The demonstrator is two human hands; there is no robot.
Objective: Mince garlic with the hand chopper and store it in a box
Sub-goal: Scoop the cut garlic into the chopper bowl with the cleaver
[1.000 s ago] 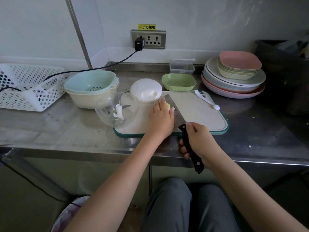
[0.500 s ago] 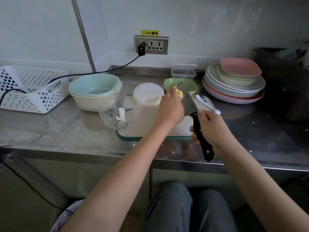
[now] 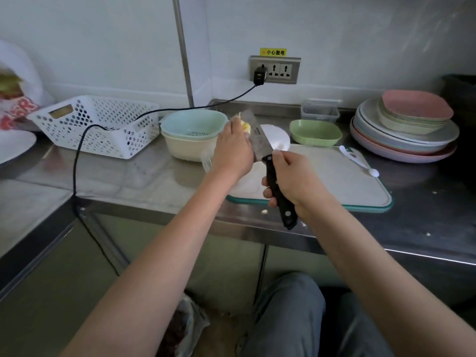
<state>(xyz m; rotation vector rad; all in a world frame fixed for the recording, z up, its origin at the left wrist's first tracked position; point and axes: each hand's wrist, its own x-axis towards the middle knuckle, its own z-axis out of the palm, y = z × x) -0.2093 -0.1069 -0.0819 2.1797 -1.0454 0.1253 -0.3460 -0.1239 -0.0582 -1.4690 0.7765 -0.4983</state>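
My right hand (image 3: pixel 296 181) grips the black handle of a cleaver (image 3: pixel 260 143), blade raised and pointing away over the left end of the white cutting board (image 3: pixel 334 176). My left hand (image 3: pixel 233 150) presses pale yellow garlic pieces (image 3: pixel 246 127) against the blade's flat side. The clear chopper bowl (image 3: pixel 207 161) stands under my left hand, mostly hidden. Its white lid (image 3: pixel 277 137) lies behind the blade. The clear storage box (image 3: pixel 320 110) sits by the back wall.
A teal colander in a cream bowl (image 3: pixel 192 130), a white basket (image 3: pixel 98 124), a green dish (image 3: pixel 315 132), a white spoon (image 3: pixel 360 161) and stacked plates (image 3: pixel 404 127) stand on the steel counter. A black cable (image 3: pixel 77 150) hangs over the counter's left edge.
Both hands lifted the cleaver with the garlic on it off the board and carried it left, over the chopper bowl. The camera view swung left.
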